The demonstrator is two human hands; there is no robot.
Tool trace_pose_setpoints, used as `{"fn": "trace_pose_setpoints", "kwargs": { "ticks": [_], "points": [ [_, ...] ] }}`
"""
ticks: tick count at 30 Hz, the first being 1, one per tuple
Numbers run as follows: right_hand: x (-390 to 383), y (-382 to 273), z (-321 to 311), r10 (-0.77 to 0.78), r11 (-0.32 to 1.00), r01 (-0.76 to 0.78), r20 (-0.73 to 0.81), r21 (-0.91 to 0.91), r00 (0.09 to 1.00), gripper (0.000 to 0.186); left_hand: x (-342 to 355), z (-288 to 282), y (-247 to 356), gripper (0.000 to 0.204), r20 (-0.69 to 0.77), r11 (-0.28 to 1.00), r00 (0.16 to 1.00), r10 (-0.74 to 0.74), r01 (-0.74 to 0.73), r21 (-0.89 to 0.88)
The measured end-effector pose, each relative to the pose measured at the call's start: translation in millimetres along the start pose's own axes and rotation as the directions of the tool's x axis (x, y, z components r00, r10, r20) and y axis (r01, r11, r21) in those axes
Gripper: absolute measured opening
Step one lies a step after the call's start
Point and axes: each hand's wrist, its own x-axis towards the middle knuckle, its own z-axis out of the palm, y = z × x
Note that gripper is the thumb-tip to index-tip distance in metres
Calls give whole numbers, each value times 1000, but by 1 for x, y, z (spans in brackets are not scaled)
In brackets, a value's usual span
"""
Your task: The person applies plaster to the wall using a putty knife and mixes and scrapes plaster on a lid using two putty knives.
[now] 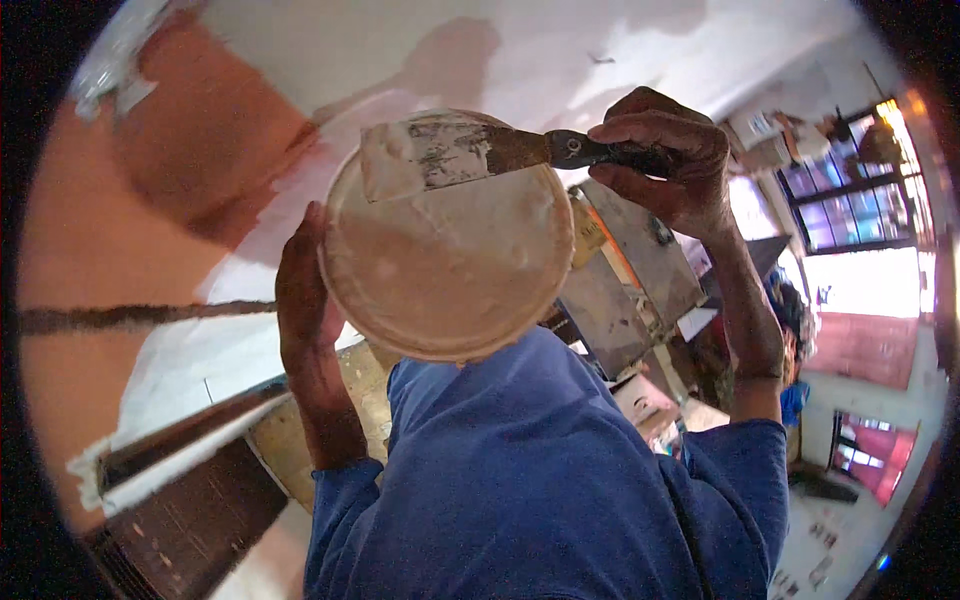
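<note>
In front of my chest is a pale round lid-like disc (450, 270) with a raised rim, smeared with whitish paste. My left hand (305, 300) grips it by its left edge, with most of the fingers hidden behind it. A putty knife (510, 151) lies across its far part, the broad blade streaked with whitish paste and dark stains. Closed around the knife's black handle, my right hand (670, 160) is to the right of the disc. Whether the blade touches the paste or hovers just over it, I cannot tell.
Ahead and to the left rises a wall, partly orange (200, 130) and partly coated white (560, 50). A dark brown panel (190, 520) stands at the lower left. Furniture and cluttered things (640, 290) are behind my right arm. A barred window (850, 195) is farther right.
</note>
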Motion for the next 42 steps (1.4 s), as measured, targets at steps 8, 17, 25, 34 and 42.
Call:
{"fn": "trace_pose_setpoints", "kwargs": {
  "ticks": [8,17,25,34,42],
  "points": [
    [-79,-2,-30,134,969,-162,-150,-187,979,32,21,47,-43,51,246,964,940,-236,258,-60],
    [-204,-21,-40,415,797,-561,-471,-224,778,26,30,133,-134,51,670,878,588,-453,425,221],
    [-291,-46,-12,428,625,-768,-759,-143,490,24,30,170,-189,41,639,822,518,-569,368,434],
    [-323,-47,51,370,425,-863,-818,-273,441,28,41,180,-207,43,712,832,570,-410,-88,549],
    [-311,-37,94,299,441,-896,-934,-46,195,25,6,179,-156,43,781,372,624,-22,-721,585]
  ]
}}
